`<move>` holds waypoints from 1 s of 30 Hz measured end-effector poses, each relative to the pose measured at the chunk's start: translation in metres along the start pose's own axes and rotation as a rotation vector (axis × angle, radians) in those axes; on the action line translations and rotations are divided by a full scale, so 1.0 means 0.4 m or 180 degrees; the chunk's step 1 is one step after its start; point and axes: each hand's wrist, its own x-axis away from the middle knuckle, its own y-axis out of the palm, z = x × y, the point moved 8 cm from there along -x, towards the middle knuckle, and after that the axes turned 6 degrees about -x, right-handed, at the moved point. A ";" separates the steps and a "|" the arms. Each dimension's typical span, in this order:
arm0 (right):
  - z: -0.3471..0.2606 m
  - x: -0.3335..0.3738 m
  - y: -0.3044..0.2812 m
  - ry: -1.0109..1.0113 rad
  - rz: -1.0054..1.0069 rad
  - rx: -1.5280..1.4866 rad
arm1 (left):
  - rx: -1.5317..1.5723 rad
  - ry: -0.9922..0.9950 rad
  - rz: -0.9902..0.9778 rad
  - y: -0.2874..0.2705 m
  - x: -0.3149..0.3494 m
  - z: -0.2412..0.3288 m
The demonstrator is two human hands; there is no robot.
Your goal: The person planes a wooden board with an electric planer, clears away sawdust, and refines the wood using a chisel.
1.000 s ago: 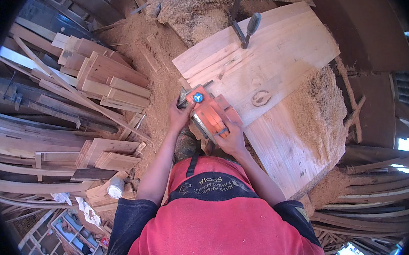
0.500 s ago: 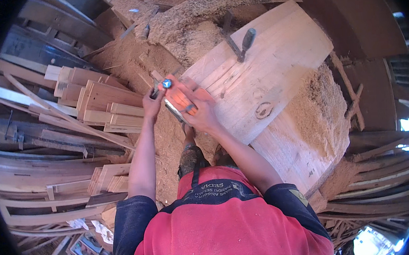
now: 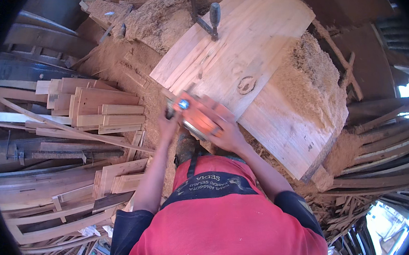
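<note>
Orange planer (image 3: 200,118) sits at the board (image 3: 228,62) edge, right hand (image 3: 229,135) fingers wrapping its handle, left hand (image 3: 168,124) fingers gripping its front.

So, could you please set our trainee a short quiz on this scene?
1. Which hand is nearer the blue knob on the orange power tool?
2. True or false: the clamp on the wide board is farther from the red shirt than the orange power tool is.
3. Where does the dark ring-shaped knot show?
a) on the wide board
b) on the clamp
c) on the red shirt

Key: 1. The left hand. 2. True. 3. a.
</note>
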 end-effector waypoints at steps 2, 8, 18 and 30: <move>0.007 0.122 -0.060 0.0372 0.0071 0.0182 | -0.0315 0.0471 0.0689 0.063 0.116 -0.050; 0.068 0.273 -0.121 0.0820 0.0164 0.0327 | -0.0519 0.0318 0.0149 0.162 0.234 -0.052; -0.028 -0.036 0.012 0.0275 0.0272 -0.0038 | -0.0100 0.0294 0.0312 -0.034 -0.023 -0.062; -0.045 -0.452 0.201 0.0346 -0.0103 -0.0222 | 0.0214 -0.0006 0.0490 -0.311 -0.443 -0.099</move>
